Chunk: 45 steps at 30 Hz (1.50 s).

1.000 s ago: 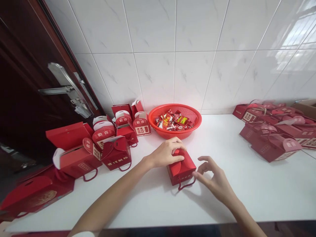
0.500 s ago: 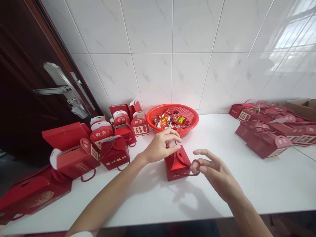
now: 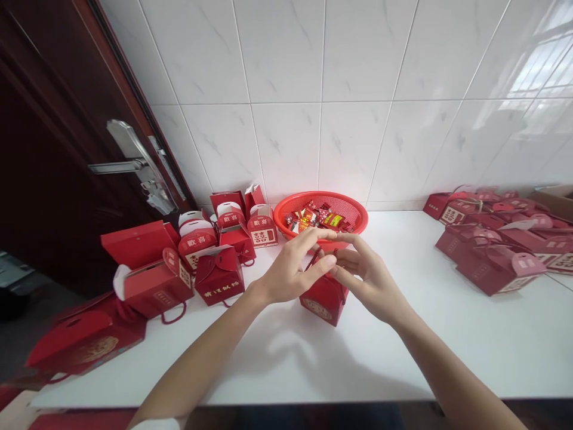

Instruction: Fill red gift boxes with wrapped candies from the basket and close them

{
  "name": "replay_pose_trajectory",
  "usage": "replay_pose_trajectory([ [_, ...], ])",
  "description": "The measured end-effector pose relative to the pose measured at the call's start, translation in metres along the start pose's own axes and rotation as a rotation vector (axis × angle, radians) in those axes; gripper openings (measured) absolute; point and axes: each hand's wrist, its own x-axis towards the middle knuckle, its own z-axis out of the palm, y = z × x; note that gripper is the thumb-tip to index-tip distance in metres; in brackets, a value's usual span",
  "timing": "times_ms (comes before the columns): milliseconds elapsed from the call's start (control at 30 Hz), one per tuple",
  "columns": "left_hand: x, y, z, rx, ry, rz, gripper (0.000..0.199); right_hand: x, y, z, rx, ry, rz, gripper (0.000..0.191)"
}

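A small red gift box with a gold emblem on its front is beneath both my hands in the middle of the white table. My left hand is closed at its top, thumb and fingers around the dark red cord handle. From the other side my right hand meets it, fingertips drawn together at the same cord. Both hands' fingertips nearly touch above the box and cover most of its lid. I cannot tell if the box bottom rests on the table.
Behind the box, a red plastic basket holds wrapped sweets. Several red boxes, some with raised lids, stand at the left by a dark door. More red boxes and a cardboard box are at the right.
My right hand has moved left and up from beside the box to meet my left hand at its top. The box has turned, and its emblem side now faces me.
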Motion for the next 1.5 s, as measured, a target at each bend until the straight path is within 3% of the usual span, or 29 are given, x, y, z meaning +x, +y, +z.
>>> replay_pose_trajectory([
  [300,-0.001,-0.007,-0.002,0.18,0.003,0.104,0.041,0.01,0.001,0.006,0.37,-0.076,0.145,0.05],
  [467,0.001,-0.006,0.001,0.303,-0.05,0.153,0.039,0.014,0.013,0.014,0.559,-0.058,0.195,0.043],
  [700,0.0,-0.014,0.001,0.41,-0.08,0.139,0.047,0.012,0.014,0.014,0.491,0.036,0.166,0.039],
  [900,-0.002,-0.006,0.007,0.427,0.056,0.16,0.043,0.006,0.015,-0.01,0.474,0.176,0.098,0.041],
  [1000,-0.007,-0.003,0.023,0.293,0.0,0.204,0.029,0.002,0.015,-0.031,0.367,0.266,0.06,0.041],
  [1067,-0.013,-0.006,0.04,0.217,-0.136,0.214,0.02,-0.001,0.015,-0.047,0.283,0.315,0.037,0.041],
  [1167,-0.025,-0.018,0.073,0.213,-0.339,0.201,0.025,-0.007,0.018,-0.071,0.275,0.394,0.015,0.037],
  [1300,-0.04,-0.037,0.107,0.106,-0.496,0.08,0.042,-0.014,0.021,-0.097,0.376,0.587,0.056,0.024],
  [1400,-0.048,-0.049,0.121,-0.041,-0.54,-0.04,0.048,-0.013,0.024,-0.114,0.425,0.778,0.136,0.016],
  [1500,-0.055,-0.057,0.13,-0.176,-0.575,-0.159,0.046,-0.015,0.036,-0.132,0.342,0.872,0.206,0.02],
])
